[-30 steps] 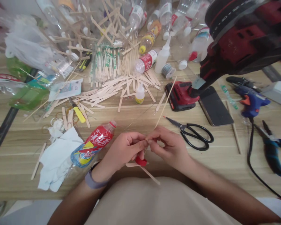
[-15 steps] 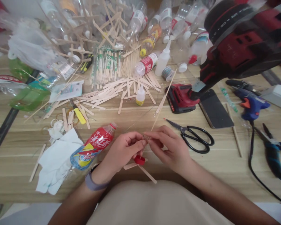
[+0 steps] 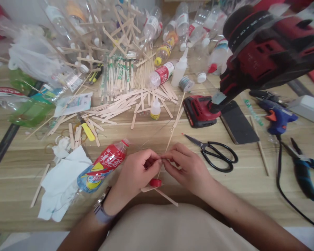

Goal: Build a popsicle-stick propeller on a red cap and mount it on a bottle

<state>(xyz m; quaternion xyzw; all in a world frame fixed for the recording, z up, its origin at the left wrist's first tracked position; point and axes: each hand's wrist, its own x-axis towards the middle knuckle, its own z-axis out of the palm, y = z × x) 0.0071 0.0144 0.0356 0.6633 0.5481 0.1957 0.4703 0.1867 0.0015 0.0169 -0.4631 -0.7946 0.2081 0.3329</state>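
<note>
My left hand point(image 3: 140, 170) and my right hand point(image 3: 187, 169) meet over the table's front edge, their thumbs and forefingers pinched tip to tip. Between those fingertips is a thin wire, mostly hidden by the fingers; a fine strand point(image 3: 145, 143) shows on the table just beyond my left hand. A slender wooden stick point(image 3: 170, 140) runs past the pinch and shows again below it, down toward a red bottle cap point(image 3: 155, 182). Flat wooden sticks point(image 3: 167, 197) lie crossed under the cap. Left of my left hand lies an iced tea bottle point(image 3: 103, 165) with a red and blue label.
Black-handled scissors point(image 3: 218, 155) lie beyond my right hand, near a phone point(image 3: 239, 122) and a red power tool point(image 3: 267, 52) that juts over the right side. A glue gun point(image 3: 277, 116) and pliers point(image 3: 305, 170) sit far right. Loose craft sticks point(image 3: 120, 104) and plastic bottles point(image 3: 181, 22) fill the back.
My fingertips have drawn closer together, and the small wire loop seen between them is now hidden. The cap and crossed sticks have shifted slightly down. The view has moved a little.
</note>
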